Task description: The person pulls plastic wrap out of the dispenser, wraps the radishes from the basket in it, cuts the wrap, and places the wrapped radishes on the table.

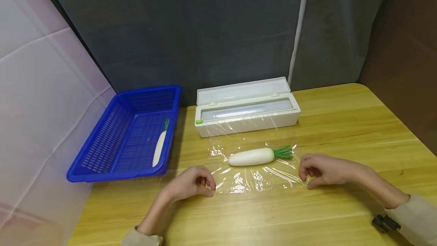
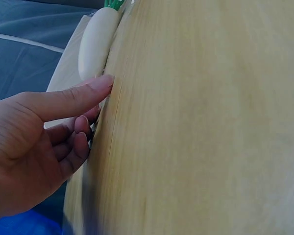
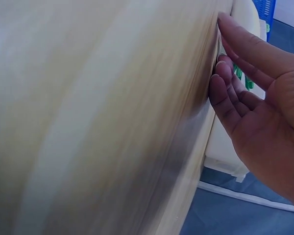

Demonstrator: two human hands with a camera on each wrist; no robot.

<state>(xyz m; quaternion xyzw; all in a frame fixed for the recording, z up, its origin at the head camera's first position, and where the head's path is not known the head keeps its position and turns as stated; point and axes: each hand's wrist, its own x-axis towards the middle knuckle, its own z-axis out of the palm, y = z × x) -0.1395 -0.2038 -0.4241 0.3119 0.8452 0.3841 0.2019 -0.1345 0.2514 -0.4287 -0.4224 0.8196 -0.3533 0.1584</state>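
A white radish (image 1: 252,157) with green stalks lies lengthwise on a sheet of clear cling film (image 1: 239,185) spread over the table. From the sheet's near left corner, my left hand (image 1: 192,181) pinches the edge between thumb and fingers. My right hand (image 1: 324,170) does likewise at the near right corner, beyond the radish's stalks. The sheet runs back to a white cling film dispenser (image 1: 247,120) with its lid raised. In the left wrist view the radish (image 2: 95,44) shows just past the thumb; the film itself is hard to make out in both wrist views.
A blue plastic basket (image 1: 123,175) stands at the left, with another white radish (image 1: 159,149) inside along its right wall. A green slider (image 1: 199,122) sits at the dispenser's left end. Dark cloth (image 1: 205,29) hangs behind the wooden table (image 1: 259,223).
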